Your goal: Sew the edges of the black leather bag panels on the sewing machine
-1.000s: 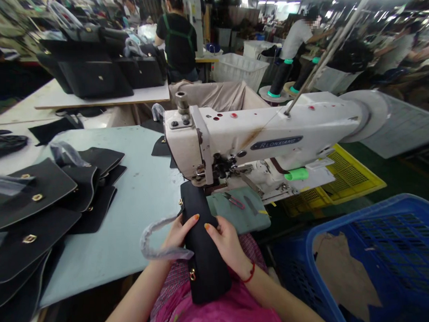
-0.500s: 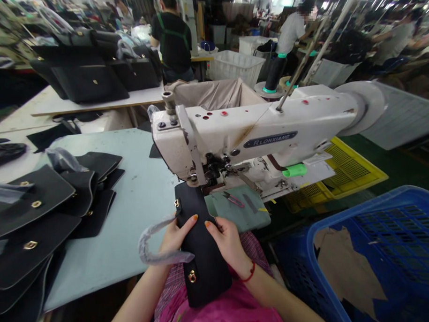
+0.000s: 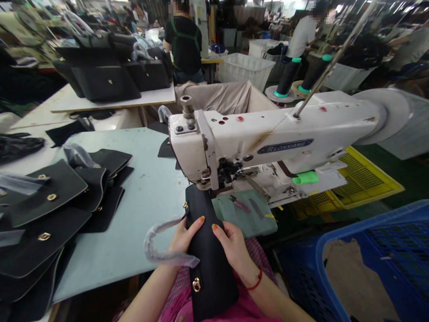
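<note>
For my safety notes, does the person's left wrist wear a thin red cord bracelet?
No, the thin red cord bracelet is on the right wrist instead.

Two hands: left hand (image 3: 184, 238), right hand (image 3: 232, 249). One black leather bag (image 3: 211, 269) between them. One sewing machine (image 3: 256, 140). Two thread cones (image 3: 287, 81). Stacked black flaps (image 3: 60, 185), at least five. One blue crate (image 3: 378, 224), one yellow crate (image 3: 363, 179), one white crate (image 3: 244, 70). Three co-workers (image 3: 185, 44).

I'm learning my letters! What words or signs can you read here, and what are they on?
"RLONXIANG": on the dark blue badge on the white sewing machine.
Nothing can be read on the black flap that the person holds.
Any other small marks are too small or blurred to read.
</note>
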Demonstrator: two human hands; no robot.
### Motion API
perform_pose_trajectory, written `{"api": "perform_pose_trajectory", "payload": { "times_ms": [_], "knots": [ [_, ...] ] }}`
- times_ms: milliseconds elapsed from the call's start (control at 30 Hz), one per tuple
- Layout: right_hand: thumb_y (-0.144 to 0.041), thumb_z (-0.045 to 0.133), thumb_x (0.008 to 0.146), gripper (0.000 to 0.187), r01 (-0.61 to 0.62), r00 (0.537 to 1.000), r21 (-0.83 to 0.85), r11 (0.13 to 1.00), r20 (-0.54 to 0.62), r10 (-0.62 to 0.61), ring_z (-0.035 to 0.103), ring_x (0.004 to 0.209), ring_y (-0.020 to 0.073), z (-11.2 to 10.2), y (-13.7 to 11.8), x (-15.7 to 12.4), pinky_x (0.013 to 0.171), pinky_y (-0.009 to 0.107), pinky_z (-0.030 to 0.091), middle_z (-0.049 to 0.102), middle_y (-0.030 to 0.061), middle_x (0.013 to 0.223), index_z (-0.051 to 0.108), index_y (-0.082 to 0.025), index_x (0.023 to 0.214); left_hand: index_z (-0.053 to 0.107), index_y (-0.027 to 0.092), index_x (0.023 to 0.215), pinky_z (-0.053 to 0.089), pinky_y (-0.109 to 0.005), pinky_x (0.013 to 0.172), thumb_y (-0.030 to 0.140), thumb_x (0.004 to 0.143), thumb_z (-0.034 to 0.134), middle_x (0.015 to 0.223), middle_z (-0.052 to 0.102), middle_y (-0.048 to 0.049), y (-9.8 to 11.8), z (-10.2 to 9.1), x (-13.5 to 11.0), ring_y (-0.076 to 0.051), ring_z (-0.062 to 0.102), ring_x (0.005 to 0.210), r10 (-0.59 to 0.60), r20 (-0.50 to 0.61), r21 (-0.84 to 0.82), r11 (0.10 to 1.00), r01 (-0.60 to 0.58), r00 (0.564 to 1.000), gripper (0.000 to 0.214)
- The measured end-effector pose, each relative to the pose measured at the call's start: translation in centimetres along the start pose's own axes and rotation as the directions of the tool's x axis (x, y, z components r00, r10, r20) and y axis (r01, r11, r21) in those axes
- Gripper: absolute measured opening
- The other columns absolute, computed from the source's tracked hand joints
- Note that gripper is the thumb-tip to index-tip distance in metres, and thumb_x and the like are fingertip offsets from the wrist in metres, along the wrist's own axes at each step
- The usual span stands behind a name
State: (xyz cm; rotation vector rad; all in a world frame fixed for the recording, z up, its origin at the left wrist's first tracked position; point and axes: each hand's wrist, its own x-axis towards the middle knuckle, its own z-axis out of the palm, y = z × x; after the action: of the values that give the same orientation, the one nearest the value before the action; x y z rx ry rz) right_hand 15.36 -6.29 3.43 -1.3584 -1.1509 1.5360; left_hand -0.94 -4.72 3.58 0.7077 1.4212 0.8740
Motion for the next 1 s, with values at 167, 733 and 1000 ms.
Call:
{"api": "perform_pose_trajectory", "payload": {
  "times_ms": [167,733,1000],
  "knots": [
    [-0.051,0.058,0.085,0.040,0.013,1.000,0.011,1.000,0.001,-0.013,0.045,0.063,0.0115,0.2,-0.2,0.6,0.055,0.021,0.037,0.056,0.0011,0.069,0.062,-0.013,0.074,0.059,0.020,0.107,0.058,-0.040,0.082,0.051,0.066,0.078,0.113,0.070,-0.0135,0.6,0.2,0.4,-0.032,0.069,0.099,-0.028,0.008,-0.147,0.989,0.029,1.000,0.055],
    [-0.051,0.058,0.084,0.038,0.070,0.997,-0.035,0.997,-0.014,-0.070,0.047,0.063,0.0129,0.8,-1.3,4.4,0.055,0.022,0.036,0.058,0.0018,0.069,0.064,-0.015,0.072,0.062,0.020,0.107,0.061,-0.035,0.073,0.042,0.069,0.079,0.116,0.069,-0.0118,2.6,-0.7,3.4,-0.028,0.071,0.093,0.015,-0.010,-0.161,0.987,-0.017,1.000,0.046],
    [-0.052,0.058,0.083,0.040,0.099,0.995,0.010,0.995,-0.013,-0.099,0.047,0.060,0.0120,1.3,-1.6,6.2,0.055,0.022,0.036,0.058,0.0003,0.067,0.064,-0.014,0.071,0.061,0.019,0.109,0.061,-0.035,0.072,0.040,0.068,0.081,0.108,0.071,-0.0111,3.8,-1.2,4.8,-0.026,0.072,0.086,0.027,-0.006,-0.160,0.987,-0.027,1.000,0.051]
  ]
}}
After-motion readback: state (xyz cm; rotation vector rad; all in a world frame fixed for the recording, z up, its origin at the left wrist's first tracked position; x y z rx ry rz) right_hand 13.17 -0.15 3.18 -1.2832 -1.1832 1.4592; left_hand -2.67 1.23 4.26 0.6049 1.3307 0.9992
